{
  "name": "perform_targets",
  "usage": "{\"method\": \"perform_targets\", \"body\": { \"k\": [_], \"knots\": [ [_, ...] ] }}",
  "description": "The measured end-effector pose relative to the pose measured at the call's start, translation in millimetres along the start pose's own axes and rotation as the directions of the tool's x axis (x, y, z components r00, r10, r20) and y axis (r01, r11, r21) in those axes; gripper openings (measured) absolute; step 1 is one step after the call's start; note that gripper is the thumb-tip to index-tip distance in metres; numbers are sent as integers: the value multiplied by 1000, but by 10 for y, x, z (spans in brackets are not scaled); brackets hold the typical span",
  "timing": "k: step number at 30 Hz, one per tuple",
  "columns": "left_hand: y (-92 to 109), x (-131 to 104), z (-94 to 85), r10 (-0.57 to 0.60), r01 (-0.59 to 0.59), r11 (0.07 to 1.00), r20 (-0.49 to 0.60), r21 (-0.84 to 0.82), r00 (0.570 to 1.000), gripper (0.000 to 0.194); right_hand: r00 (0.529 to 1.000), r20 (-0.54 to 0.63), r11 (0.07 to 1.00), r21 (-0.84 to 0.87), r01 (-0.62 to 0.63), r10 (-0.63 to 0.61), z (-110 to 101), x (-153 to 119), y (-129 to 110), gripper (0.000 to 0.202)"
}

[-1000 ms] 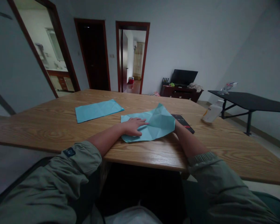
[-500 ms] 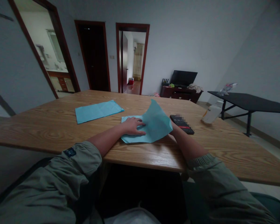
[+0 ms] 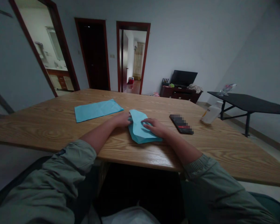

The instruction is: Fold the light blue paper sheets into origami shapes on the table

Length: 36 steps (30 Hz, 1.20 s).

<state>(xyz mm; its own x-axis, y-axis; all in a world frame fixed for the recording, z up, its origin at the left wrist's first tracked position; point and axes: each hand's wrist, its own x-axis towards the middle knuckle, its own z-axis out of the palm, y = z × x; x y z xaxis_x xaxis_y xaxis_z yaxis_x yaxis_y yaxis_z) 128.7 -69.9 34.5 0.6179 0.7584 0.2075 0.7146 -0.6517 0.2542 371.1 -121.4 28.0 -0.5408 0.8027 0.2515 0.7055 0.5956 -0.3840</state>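
- Pale walls (image 3: 189, 40) stand behind everything, with no writing on them that I can make out.
- Across the foreground runs the wood-grain bench (image 3: 60, 130).
- Far sheet (image 3: 98, 110), blue, lies flat on the bench, left of the near one; it hasn't moved.
- Near sheet (image 3: 137, 124), also blue, sits by the bench's front edge. Half a second ago its right side stood raised; now that side is turned over leftward and the sheet covers less wood. I'd judge a fold is laid but not pressed flat, as the edges still gape.
- Right hand (image 3: 155, 126) has come on top, fingers a little apart, resting rather than clamped.
- Left hand (image 3: 122, 120) has slid to the left edge; sheet hides its fingertips, so I can't tell its grip.
- Bottle (image 3: 211, 113): orange mark, unreadable.
- Phone (image 3: 180, 124): screen pixelated, red band, no legible words.
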Motion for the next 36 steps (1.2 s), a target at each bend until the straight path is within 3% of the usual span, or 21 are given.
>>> {"method": "perform_targets", "body": {
  "k": [3, 5, 7, 10, 12, 15, 22, 25, 30, 36],
  "knots": [
    [-222, -58, -92, -125, 127, 992, -85, 14, 989, 38, 998, 59, 986, -167, -23, 34, 36, 14, 31, 45],
    [-251, -87, -95, -157, 159, 987, -117, 0, 981, 40, 994, 74, 963, -263, -63, 85, 68, 22, 39, 46],
    [-183, -99, -56, -103, 102, 995, -96, -17, 990, 43, 989, 51, 938, -327, -114, 138, 110, 20, 28, 49],
    [-17, -90, 37, 68, -68, 997, -14, -41, 998, 53, 982, -2, 912, -370, -177, 189, 173, 8, -9, 52],
    [57, -80, 90, 117, -115, 993, 83, -29, 990, 60, 978, -22, 907, -371, -201, 208, 190, 7, -15, 53],
    [75, -86, 122, 65, -72, 997, 192, 29, 979, 66, 977, -32, 924, -317, -212, 213, 135, 28, 75, 52],
    [15, -120, 89, -16, 1, 998, 233, 63, 972, 70, 921, -228, 934, -91, -345, 318, -157, 8, 601, 33],
    [39, -122, 66, -31, 16, 998, 267, 60, 963, 79, 918, -181, 928, -55, -369, 354, -173, -28, 654, 32],
    [112, -140, 15, -38, 23, 998, 319, 50, 947, 94, 934, -54, 894, -275, -353, 352, -152, -36, 512, 44],
    [78, -127, 57, -22, 25, 1000, 288, -6, 957, 92, 929, 13, 857, -389, -337, 371, -115, -17, 458, 41]
  ]
}}
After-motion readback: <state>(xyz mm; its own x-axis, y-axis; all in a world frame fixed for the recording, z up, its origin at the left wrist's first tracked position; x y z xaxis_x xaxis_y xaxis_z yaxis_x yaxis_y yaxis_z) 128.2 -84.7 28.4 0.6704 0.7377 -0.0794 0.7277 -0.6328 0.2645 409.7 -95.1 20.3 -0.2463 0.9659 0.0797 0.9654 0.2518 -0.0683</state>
